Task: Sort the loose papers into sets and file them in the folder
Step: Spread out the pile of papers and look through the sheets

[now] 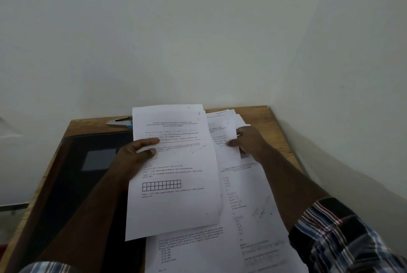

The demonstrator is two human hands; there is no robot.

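Two hands busy — left hand [134, 151] grips sheet [174, 169] | right hand [248, 140] pinches papers [229, 122] | stapler [120, 122] behind

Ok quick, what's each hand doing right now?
Left hand: closed, holding the printed sheet.
Right hand: gripping sheets of the paper pile.

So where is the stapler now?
In the head view the stapler lies at the far left edge of the table, near the wall, just left of the sheet held in the left hand.
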